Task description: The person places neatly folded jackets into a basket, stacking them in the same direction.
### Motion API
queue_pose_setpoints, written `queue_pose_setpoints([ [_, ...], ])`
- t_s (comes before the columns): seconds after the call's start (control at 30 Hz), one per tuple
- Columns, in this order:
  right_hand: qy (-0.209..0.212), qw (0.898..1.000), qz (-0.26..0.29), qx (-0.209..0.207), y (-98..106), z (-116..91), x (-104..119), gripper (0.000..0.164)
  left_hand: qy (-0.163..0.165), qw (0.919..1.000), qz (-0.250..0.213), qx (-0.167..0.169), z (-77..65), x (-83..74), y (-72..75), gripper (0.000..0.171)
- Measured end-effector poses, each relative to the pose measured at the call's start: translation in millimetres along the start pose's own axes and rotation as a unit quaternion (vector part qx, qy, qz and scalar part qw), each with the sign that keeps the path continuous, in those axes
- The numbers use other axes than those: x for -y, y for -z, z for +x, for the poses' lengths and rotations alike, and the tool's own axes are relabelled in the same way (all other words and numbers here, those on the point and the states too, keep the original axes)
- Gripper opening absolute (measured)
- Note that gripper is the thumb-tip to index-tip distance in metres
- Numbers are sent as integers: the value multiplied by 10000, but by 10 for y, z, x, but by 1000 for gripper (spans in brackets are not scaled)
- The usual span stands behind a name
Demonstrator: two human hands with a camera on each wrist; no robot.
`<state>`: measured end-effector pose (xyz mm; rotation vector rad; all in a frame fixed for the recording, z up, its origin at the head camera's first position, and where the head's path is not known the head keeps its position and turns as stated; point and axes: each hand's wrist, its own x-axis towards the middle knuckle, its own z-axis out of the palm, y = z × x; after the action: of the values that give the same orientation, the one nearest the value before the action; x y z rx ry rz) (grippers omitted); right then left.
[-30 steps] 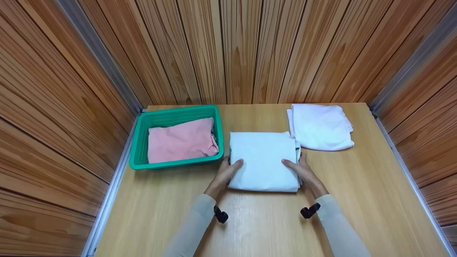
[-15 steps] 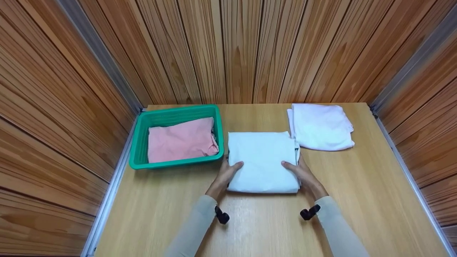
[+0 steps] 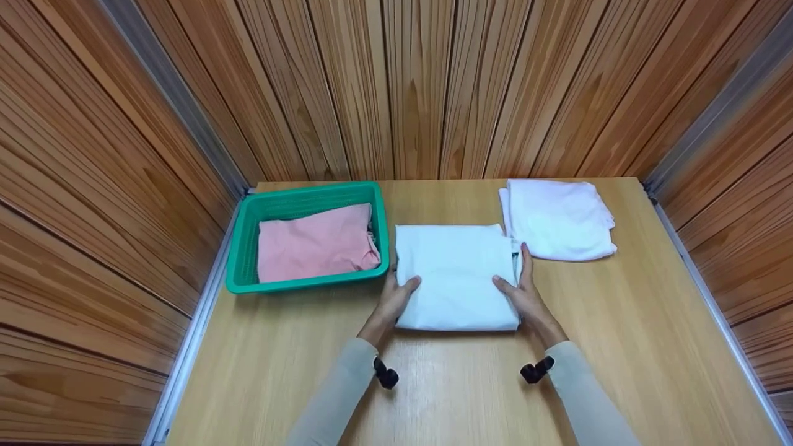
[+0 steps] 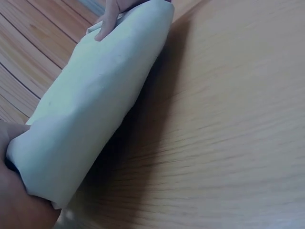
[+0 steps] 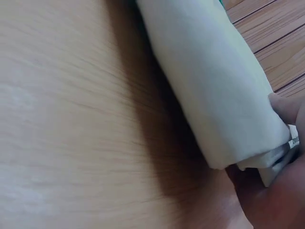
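Note:
A pale, nearly white folded cloth point(image 3: 455, 279) lies in a thick bundle at the middle of the table in the head view. My left hand point(image 3: 394, 300) grips its left side, thumb on top. At the opposite side my right hand point(image 3: 530, 303) holds it, thumb on top and one finger pointing up along the edge. In the right wrist view, the folded layers of the pale cloth point(image 5: 214, 86) sit between thumb and fingers. The left wrist view shows the bundle's rounded front side point(image 4: 100, 100) with a dark shadow beneath. Fingers under the cloth are mostly hidden.
A green basket point(image 3: 310, 287) stands at the back left with a folded pink cloth point(image 3: 316, 244) inside. At the back right lies a folded white cloth point(image 3: 557, 220), close to the pale bundle's far corner. Wood-panelled walls point(image 3: 415, 93) enclose the wooden table point(image 3: 458, 390).
The pale cloth has shifted slightly left, then a little away from me. One finger of my right hand now shows stretched along its right edge. Basket and white cloth stay put.

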<state>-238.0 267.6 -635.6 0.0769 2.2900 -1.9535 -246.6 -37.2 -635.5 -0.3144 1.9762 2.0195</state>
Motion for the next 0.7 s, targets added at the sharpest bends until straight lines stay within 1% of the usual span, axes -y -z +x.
queue_pose_setpoints([
  [0.1,599,9980,-130,-129,-5,2,-25,100,-266,9994,223,-18,-9,-21,-4,89],
  [0.13,741,9970,-183,-138,-5,2,-33,98,-375,9988,303,-7,-7,-20,-1,91],
  [0.2,885,9951,-409,-141,-7,-11,-59,94,-603,9971,452,66,-18,3,9,93],
  [0.23,915,9942,-546,-123,-4,-20,-71,91,-645,9963,546,122,-29,21,17,92],
  [0.3,885,9934,-731,-32,13,-35,-95,84,-725,9942,723,326,-55,52,37,84],
  [0.4,746,9932,-860,223,54,-47,-106,67,-789,9903,962,626,-70,58,46,67],
  [0.5,488,9959,-635,408,101,-40,-97,53,-864,9889,942,758,-68,18,40,54],
  [0.57,422,9960,-624,483,130,-36,-87,51,-979,9889,813,765,-65,0,29,53],
  [0.7,306,9959,-586,623,189,-42,-64,57,-1081,9887,644,819,-83,-13,9,62],
])
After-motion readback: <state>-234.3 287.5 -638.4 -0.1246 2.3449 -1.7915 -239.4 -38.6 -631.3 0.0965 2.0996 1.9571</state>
